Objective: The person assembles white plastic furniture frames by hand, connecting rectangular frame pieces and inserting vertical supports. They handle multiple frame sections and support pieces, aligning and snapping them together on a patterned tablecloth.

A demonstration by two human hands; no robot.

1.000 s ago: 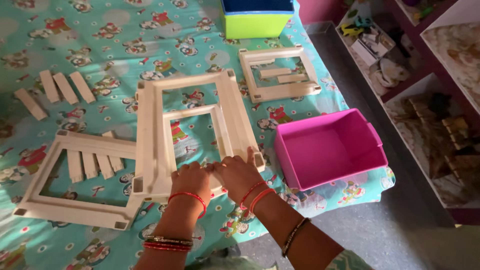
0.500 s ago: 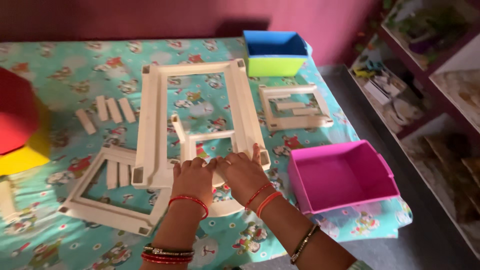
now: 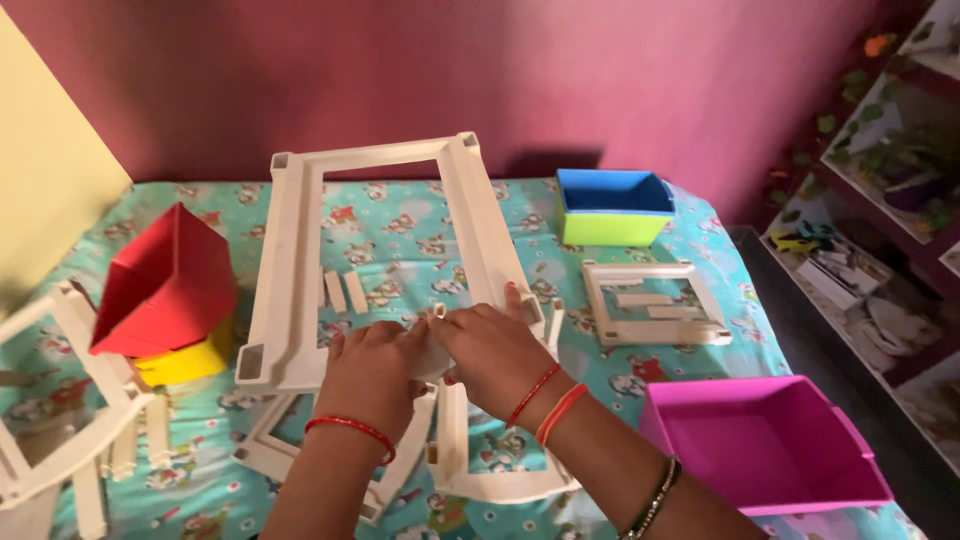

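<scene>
Your left hand (image 3: pixel 375 372) and right hand (image 3: pixel 492 352) meet at the near end of a large white plastic frame (image 3: pixel 300 250), which is raised and tilted up off the bed (image 3: pixel 400 225). Both hands are curled over a small white piece (image 3: pixel 436 316) at the frame's lower crossbar, fingers pressed against it and against each other; whether each hand truly grips the piece or only pushes on it, you cannot tell, since your fingers hide the joint. Beneath your wrists lie further white frame sections (image 3: pixel 500 478) flat on the patterned sheet, and a few short white slats (image 3: pixel 342 291) rest on the sheet inside the raised frame's opening.

To your left, a red bin (image 3: pixel 165 280) sits tipped on a yellow bin (image 3: pixel 190 362), with another white frame (image 3: pixel 60 410) leaning just beside them. To your right lie a smaller white frame (image 3: pixel 652 302) holding loose slats, a blue and green bin (image 3: pixel 612 207) near the wall, and a pink bin (image 3: pixel 765 445) at the bed's near corner.
</scene>
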